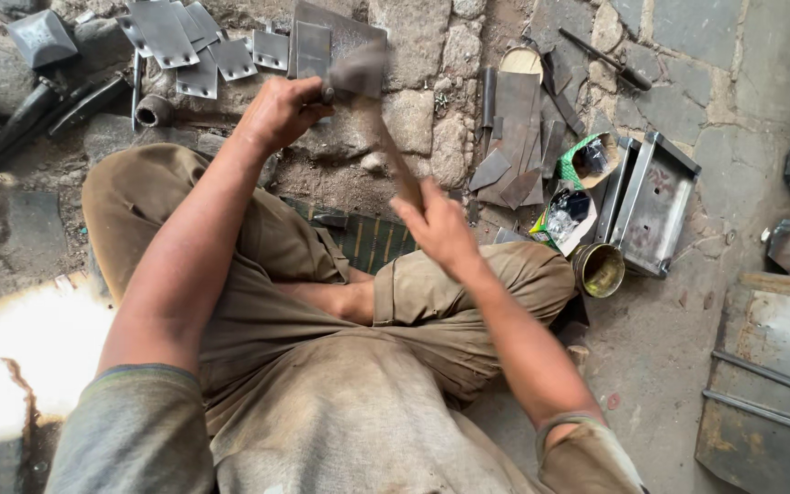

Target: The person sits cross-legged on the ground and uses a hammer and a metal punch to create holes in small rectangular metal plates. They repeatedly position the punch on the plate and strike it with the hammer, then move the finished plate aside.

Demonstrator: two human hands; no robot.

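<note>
Hammering in progress: right hand [441, 229] clamped on the hammer [372, 101] handle, head blurred above the stone floor [413, 119]. Left hand [281, 114] closed on a metal piece [313, 50] beside it. Cut plates [198, 46] already lie stacked nearby; more scrap strips [514, 137] wait at right.

Hammer head [358, 69] motion-blurred

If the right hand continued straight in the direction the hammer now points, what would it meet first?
Probably the left hand: the right hand aims the hammer toward it and the metal sheet there, though depth is unclear.
</note>
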